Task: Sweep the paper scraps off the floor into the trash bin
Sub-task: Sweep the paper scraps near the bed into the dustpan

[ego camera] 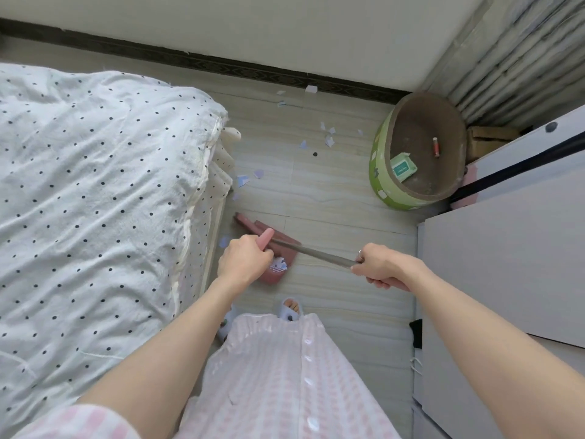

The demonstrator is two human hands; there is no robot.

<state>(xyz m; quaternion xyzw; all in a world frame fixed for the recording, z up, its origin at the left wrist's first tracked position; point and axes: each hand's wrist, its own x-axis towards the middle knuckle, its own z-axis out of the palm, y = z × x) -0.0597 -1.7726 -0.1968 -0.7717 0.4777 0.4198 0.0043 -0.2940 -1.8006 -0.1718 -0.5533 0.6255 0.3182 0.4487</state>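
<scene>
The left hand (243, 259) curls round the pink dustpan (273, 248) handle, the right hand (381, 267) clenches the broom (316, 253), seemingly few scraps gathered; most paper scraps (329, 139) lie unswept, none visibly in the trash bin (384, 182).

A bed (95, 191) with a white, black-dotted cover fills the left of the frame. A cream wall (253, 30) with a dark skirting board (202, 63) runs across the top. A grey curtain (512, 49) hangs at upper right. White furniture (506, 261) occupies the right edge, with a cardboard box (487, 137) behind it. Pale striped floor (332, 191) lies between.
</scene>
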